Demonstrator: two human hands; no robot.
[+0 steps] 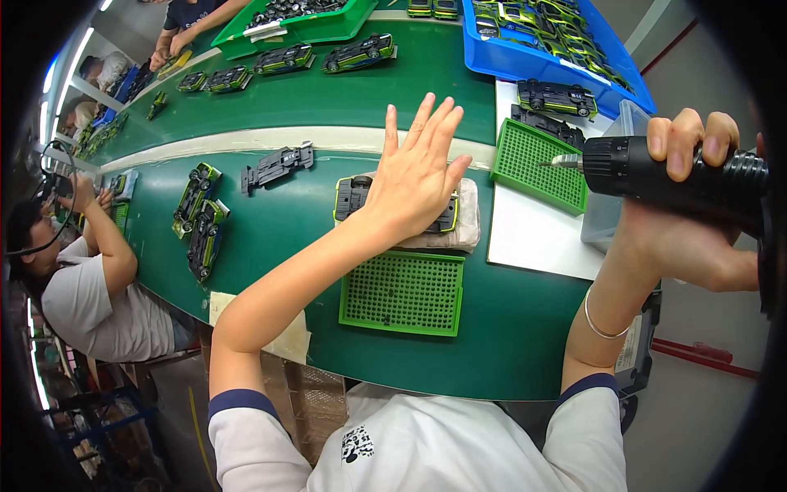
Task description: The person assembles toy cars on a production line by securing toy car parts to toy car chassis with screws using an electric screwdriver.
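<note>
My left hand is held flat, fingers spread, over an upside-down toy car with a black underside and yellow-green body. The car lies on a beige cloth pad; my hand covers its middle, and whether my palm touches it I cannot tell. In my right hand is a black electric screwdriver, raised at the right with its bit pointing left. Behind that bit sits a green perforated tray. Another green perforated tray lies just in front of the pad.
Left of the pad lie a loose black car chassis and two toy cars. More cars stand on the strip beyond the pale divider. A blue bin and a green bin are at the back. Co-workers sit at left.
</note>
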